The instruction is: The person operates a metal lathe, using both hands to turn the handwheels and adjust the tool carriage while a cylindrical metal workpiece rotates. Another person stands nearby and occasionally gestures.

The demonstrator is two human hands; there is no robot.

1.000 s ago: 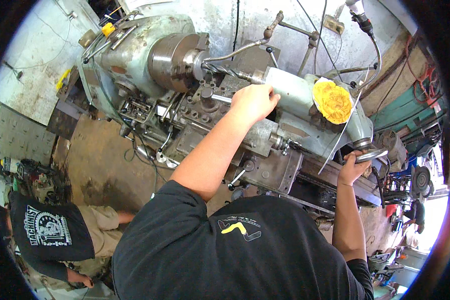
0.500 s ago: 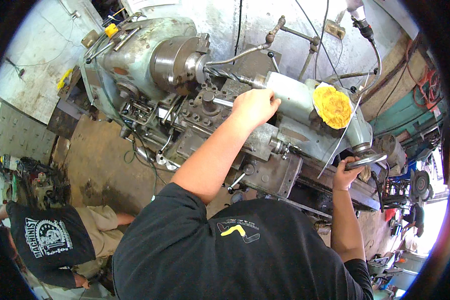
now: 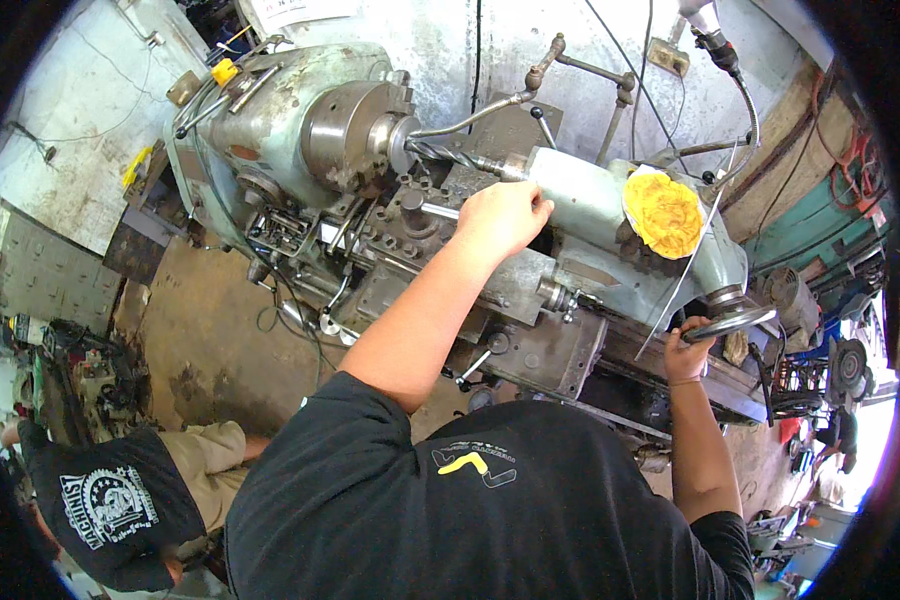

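Note:
On the green lathe (image 3: 270, 125), a round metal workpiece (image 3: 400, 145) sits in the chuck (image 3: 345, 130). A large twist drill bit (image 3: 450, 155) in the tailstock (image 3: 577, 190) points at it, its tip at the workpiece's face. My left hand (image 3: 503, 218) is closed over the end of the tool post handle (image 3: 438, 209), in front of the drill; its fingertips are hidden underneath. At the tailstock's right end, my right hand (image 3: 688, 352) grips the near rim of the handwheel (image 3: 732, 322), with fingers curled around it.
A yellow cloth (image 3: 664, 215) and a long thin rod (image 3: 685, 270) lie on the tailstock. A jointed coolant pipe (image 3: 530, 90) arches over the bed. A flexible lamp (image 3: 715, 40) hangs at the upper right. Another person (image 3: 110, 505) in a black shirt bends at the lower left.
My right hand has shifted slightly along the handwheel rim. My left hand stays in place. The other person has moved lower at the left.

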